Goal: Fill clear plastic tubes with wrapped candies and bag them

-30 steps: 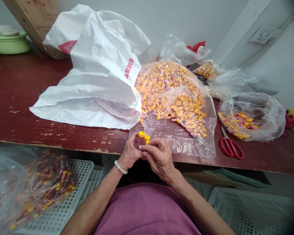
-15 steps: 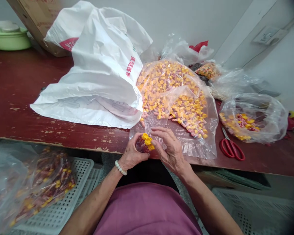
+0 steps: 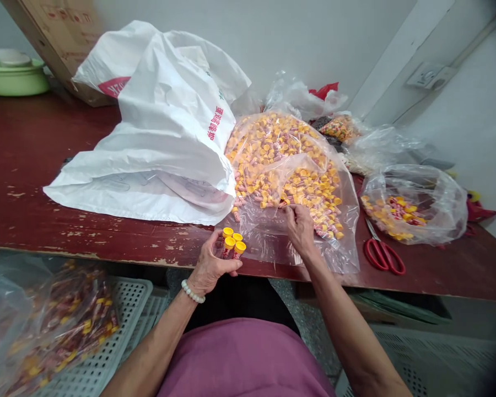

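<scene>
My left hand (image 3: 210, 263) is closed around several small tubes with yellow caps (image 3: 233, 242), held upright in a bunch over the table's front edge. My right hand (image 3: 301, 226) reaches to the mouth of a clear plastic bag (image 3: 268, 226) full of the same yellow-capped tubes (image 3: 283, 135). Its fingers are curled together at the edge of the pile; whatever is between them is hidden. A large white sack (image 3: 165, 121) with red print lies open to the left of the clear bag.
Red-handled scissors (image 3: 383, 255) and a smaller clear bag of tubes (image 3: 413, 220) lie at the right on the dark red table (image 3: 20, 165). Below left, a bag of tubes (image 3: 72, 314) rests on a white crate (image 3: 126, 325). A green basin (image 3: 14, 80) stands far left.
My right hand has left the bunch of tubes and moved up to the loose pile, its fingers now curled. My left hand still grips the tubes, now tilted more upright.
</scene>
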`<state>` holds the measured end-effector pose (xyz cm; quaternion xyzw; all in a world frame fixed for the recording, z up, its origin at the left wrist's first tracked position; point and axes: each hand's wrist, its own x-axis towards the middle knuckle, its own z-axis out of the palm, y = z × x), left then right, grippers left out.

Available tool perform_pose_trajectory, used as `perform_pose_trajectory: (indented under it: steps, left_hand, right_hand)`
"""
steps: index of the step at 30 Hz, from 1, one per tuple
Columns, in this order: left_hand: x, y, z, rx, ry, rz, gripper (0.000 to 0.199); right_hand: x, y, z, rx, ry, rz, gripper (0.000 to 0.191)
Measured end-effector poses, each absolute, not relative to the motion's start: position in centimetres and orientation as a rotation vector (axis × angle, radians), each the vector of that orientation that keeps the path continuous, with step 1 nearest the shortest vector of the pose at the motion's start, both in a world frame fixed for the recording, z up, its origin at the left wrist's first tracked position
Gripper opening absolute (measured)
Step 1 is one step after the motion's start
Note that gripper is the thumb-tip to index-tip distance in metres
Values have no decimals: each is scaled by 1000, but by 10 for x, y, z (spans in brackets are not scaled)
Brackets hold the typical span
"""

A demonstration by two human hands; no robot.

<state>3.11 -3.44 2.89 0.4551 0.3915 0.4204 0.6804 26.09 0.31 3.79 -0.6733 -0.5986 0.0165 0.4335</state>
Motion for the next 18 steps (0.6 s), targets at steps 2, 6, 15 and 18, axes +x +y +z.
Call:
perform_pose_trajectory:
  steps: [2,6,15,18]
  left_hand:
    - [31,-34,29,1013,874,954,57]
    - [33,-34,32,1035,902,938,58]
    - [36,-35,33,1175,972,954,57]
    - [39,-34,31,1251,941,975,55]
  right_hand:
    - [274,29,26,-1764,-1597,38,24]
    - [262,61,16,-1727,-1878,127,19]
    - [262,36,40,-1829,-1536,243,34]
    - [238,-8,59,-1398,-1250,597,35]
